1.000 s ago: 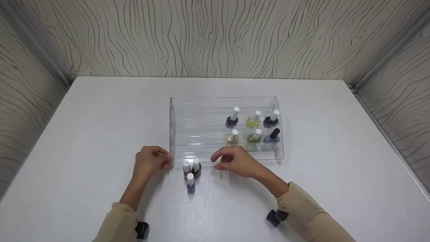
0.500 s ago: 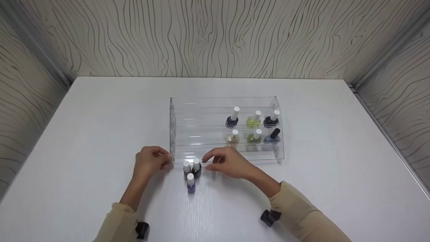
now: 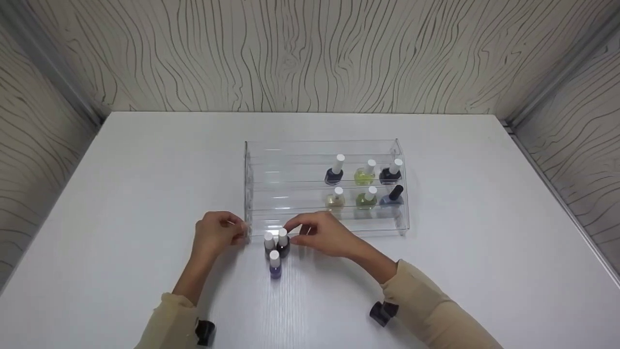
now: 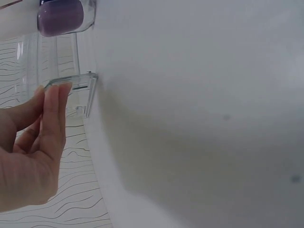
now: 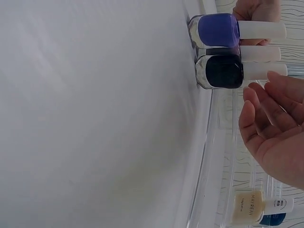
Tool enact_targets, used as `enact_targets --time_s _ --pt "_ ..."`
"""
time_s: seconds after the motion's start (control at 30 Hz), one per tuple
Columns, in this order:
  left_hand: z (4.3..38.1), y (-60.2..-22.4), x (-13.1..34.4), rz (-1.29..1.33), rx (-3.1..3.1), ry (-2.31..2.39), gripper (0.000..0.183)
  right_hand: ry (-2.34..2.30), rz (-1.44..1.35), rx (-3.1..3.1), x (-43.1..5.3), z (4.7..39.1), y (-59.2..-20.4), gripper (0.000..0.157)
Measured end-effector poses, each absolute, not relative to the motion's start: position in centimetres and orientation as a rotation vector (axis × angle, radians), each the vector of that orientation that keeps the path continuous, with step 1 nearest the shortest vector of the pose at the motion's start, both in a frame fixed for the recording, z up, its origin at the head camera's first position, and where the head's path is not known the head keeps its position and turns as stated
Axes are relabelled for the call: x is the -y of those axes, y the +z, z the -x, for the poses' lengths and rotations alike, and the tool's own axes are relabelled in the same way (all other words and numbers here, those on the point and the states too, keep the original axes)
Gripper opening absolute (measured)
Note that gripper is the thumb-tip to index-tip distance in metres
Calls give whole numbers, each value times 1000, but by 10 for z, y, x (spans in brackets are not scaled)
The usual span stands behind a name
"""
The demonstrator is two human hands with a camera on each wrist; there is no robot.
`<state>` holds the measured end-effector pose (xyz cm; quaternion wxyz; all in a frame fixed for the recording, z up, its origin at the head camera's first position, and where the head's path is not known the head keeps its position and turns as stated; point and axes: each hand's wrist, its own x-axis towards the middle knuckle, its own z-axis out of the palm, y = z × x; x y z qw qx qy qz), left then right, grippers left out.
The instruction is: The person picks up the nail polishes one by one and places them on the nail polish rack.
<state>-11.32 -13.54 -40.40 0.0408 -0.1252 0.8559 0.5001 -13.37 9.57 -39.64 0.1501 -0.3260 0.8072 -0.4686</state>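
My left hand [image 3: 219, 231] pinches the left front corner of a clear tiered display rack [image 3: 278, 225] between thumb and fingers. In the left wrist view the fingertips [image 4: 64, 88] meet at the rack's side edge. Before the rack stand three white-capped nail polish bottles: a near-black one [image 3: 283, 247], a dark one [image 3: 269, 247] to its left, and a purple one [image 3: 275, 269] in front. My right hand [image 3: 325, 235] is beside the near-black bottle, thumb and forefinger parted, fingertips right at its cap and shoulder. The right wrist view shows the dark one mostly hidden behind the other two.
Several nail polish bottles stand on two tiers at the rack's right side, among them a yellow one [image 3: 364, 176], a green one [image 3: 366, 199] and a black-capped blue one [image 3: 391, 198]. The white table [image 3: 145, 169] extends around the rack. A patterned wall [image 3: 300, 58] rises behind.
My right hand has moved left along the rack's front up to the near-black nail polish bottle. The left hand stays at the rack's corner, and the bottles have not moved.
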Motion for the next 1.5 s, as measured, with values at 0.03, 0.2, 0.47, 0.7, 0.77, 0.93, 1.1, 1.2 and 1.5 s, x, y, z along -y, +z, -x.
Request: enact_targets --time_s 0.03,0.2,0.47,0.7,0.77,0.93,1.1,1.2,1.5 --pt "113 -404 135 382 -2620 1534 4 -1347 939 -2315 -95 134 -397 21" --pt "114 -404 136 378 -2620 1542 3 -1353 962 -2302 -94 135 -398 22" --pt "114 -404 135 381 -2624 1537 4 -1371 981 -2281 -92 136 -400 22" --pt "113 -404 135 411 -2592 1553 4 -1391 944 -2258 -90 134 -398 24" --pt "113 -404 134 414 -2592 1555 4 -1394 946 -2258 -90 134 -399 23" --pt "113 -404 134 415 -2594 1555 4 -1396 953 -2262 -90 134 -400 22" --pt "113 -405 135 415 -2594 1547 4 -1392 931 -2258 -91 132 -399 21" --pt "113 -404 135 417 -2598 1545 4 -1390 922 -2255 -91 132 -398 21" --pt "113 -404 135 410 -2597 1544 4 -1394 941 -2270 -91 131 -399 20"
